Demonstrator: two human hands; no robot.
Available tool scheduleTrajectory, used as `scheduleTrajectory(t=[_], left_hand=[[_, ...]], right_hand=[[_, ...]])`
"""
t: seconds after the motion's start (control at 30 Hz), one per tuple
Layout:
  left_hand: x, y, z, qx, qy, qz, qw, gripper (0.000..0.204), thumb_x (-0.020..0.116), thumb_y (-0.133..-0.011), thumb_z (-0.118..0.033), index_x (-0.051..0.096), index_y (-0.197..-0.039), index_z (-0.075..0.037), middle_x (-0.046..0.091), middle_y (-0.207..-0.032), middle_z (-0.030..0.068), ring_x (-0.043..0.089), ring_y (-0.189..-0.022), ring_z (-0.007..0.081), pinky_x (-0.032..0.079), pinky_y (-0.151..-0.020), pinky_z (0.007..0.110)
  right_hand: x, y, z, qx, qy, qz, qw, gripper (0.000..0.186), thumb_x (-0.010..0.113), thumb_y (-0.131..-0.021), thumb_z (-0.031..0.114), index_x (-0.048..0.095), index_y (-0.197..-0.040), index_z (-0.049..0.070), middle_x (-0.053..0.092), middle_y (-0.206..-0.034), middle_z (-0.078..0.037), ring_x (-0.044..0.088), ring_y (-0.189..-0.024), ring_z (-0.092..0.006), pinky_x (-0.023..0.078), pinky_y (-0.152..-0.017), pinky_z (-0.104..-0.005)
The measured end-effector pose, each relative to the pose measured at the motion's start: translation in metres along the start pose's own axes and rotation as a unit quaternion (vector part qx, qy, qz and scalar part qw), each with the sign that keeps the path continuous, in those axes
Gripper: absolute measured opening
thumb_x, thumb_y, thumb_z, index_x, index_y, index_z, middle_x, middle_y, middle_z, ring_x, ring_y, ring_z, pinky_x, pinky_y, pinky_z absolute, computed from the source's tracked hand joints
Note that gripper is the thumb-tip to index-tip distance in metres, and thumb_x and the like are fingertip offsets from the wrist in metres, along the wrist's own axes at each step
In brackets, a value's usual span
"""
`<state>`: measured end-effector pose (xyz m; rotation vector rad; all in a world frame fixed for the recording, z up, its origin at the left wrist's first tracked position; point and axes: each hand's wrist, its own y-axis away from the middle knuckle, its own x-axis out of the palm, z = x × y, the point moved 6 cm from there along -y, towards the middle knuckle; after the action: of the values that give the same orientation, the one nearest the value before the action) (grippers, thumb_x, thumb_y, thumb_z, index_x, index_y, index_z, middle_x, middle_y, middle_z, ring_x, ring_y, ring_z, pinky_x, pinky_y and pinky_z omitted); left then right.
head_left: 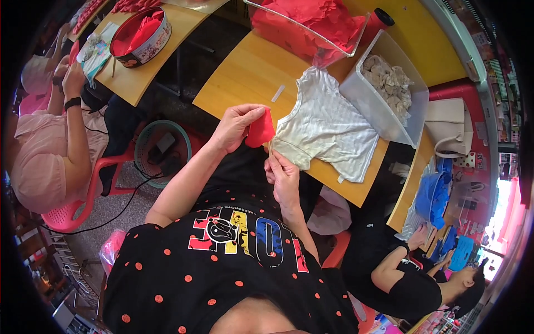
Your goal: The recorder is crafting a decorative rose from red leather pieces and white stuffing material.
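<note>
Red soft fabric piece (260,131) is pinched between thumb and fingers of the left hand (238,128), near the yellow-brown wooden table (239,83). Just below, a thin pale stick (270,150) is gripped by the right hand (285,177). Beyond, a white cloth shirt (334,128) (rather wrinkled) is spread beside a translucent plastic bin (370,106).

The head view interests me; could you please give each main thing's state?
Left hand, pinching the red piece
Right hand, pinching a thin stick
White shirt, spread, wrinkled
Clear bin, open, heaped with red pieces
Translucent bin, open, holding beige pieces
Round tin, open, red material inside
Teal basket, open, dark items inside
</note>
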<state>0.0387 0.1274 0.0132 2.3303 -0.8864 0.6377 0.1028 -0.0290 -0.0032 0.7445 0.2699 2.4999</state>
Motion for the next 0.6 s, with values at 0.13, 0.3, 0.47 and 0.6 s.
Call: scheduleTrajectory(t=[0.13,0.3,0.47,0.6], left_hand=[[-0.006,-0.003,0.008,0.01,0.025,-0.031,0.999,0.021,0.062,-0.09,-0.018,0.065,-0.101,0.0,0.066,-0.087,0.0054,0.063,-0.076,0.0116,0.052,-0.066,0.025],[-0.007,-0.004,0.006,0.052,0.093,-0.058,0.993,0.018,0.063,-0.089,-0.017,0.065,-0.101,-0.003,0.066,-0.09,0.0042,0.062,-0.08,0.0121,0.052,-0.071,0.027],[-0.017,-0.002,-0.008,0.081,0.106,-0.056,0.99,0.018,0.06,-0.091,-0.017,0.062,-0.102,-0.004,0.065,-0.093,0.0051,0.062,-0.084,0.014,0.052,-0.077,0.03],[-0.005,0.004,-0.017,0.065,0.101,-0.018,0.993,0.017,0.055,-0.094,-0.018,0.058,-0.101,-0.003,0.064,-0.095,0.0095,0.063,-0.088,0.0187,0.053,-0.079,0.033]], right_hand=[[0.0,0.004,-0.002,-0.011,-0.034,-0.018,0.999,0.024,0.052,-0.094,0.011,0.059,-0.115,0.001,0.052,-0.073,0.001,0.032,-0.048,-0.0013,0.023,-0.043,-0.0167],[-0.003,0.011,-0.003,-0.007,-0.079,-0.031,0.996,0.025,0.051,-0.095,0.011,0.058,-0.117,0.002,0.05,-0.073,0.002,0.031,-0.049,-0.0017,0.023,-0.043,-0.0169],[-0.013,0.017,0.016,-0.025,-0.063,-0.034,0.997,0.028,0.051,-0.095,0.011,0.055,-0.12,-0.002,0.05,-0.073,0.001,0.03,-0.049,-0.0016,0.023,-0.043,-0.0173],[-0.01,0.024,0.025,-0.03,-0.007,-0.005,1.0,0.03,0.05,-0.096,0.013,0.055,-0.122,-0.001,0.05,-0.073,0.002,0.034,-0.053,-0.0009,0.027,-0.046,-0.0157]])
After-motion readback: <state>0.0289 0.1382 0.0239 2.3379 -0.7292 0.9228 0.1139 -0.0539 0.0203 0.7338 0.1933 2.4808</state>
